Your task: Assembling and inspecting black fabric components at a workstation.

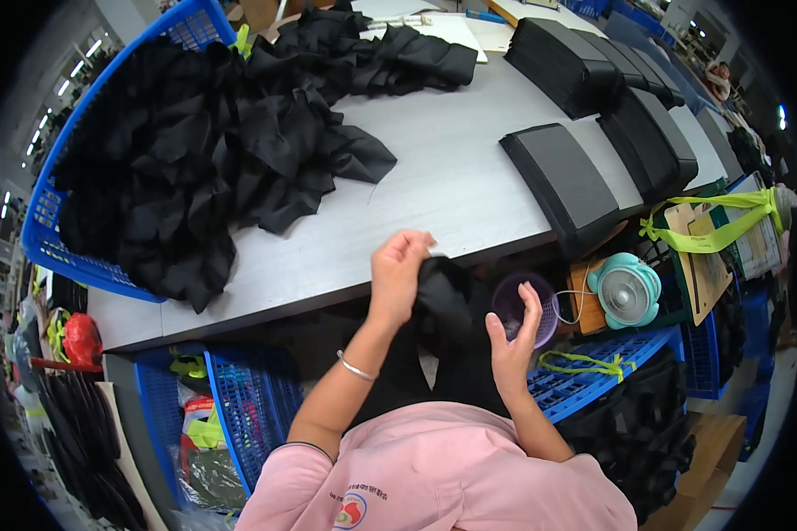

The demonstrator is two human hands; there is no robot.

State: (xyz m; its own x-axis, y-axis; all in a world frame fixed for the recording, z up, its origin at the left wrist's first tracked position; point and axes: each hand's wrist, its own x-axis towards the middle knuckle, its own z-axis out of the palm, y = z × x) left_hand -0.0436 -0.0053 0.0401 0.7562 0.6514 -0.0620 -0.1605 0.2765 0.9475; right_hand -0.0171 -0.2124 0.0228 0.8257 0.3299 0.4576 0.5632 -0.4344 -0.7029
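Note:
My left hand (pixel 400 273) is closed in a pinch at the front edge of the grey table, and a piece of black fabric (pixel 444 288) hangs from its fingers over my lap. To the right of that piece, my right hand (pixel 514 343) is open, thumb and fingers apart, with nothing in it. A large heap of crumpled black fabric pieces (pixel 274 150) spills from a blue plastic basket (pixel 53 208) across the left part of the table (pixel 425 181). Stacks of flat black pieces (pixel 562 181) lie in rows at the right.
Beside my right hand are a purple basket (pixel 551 329) and a small turquoise fan (pixel 629 292). Blue crates (pixel 235 416) stand below the table at left, and another blue basket (pixel 584 380) with black fabric at right. Yellow-green straps (pixel 726 232) hang by clipboards.

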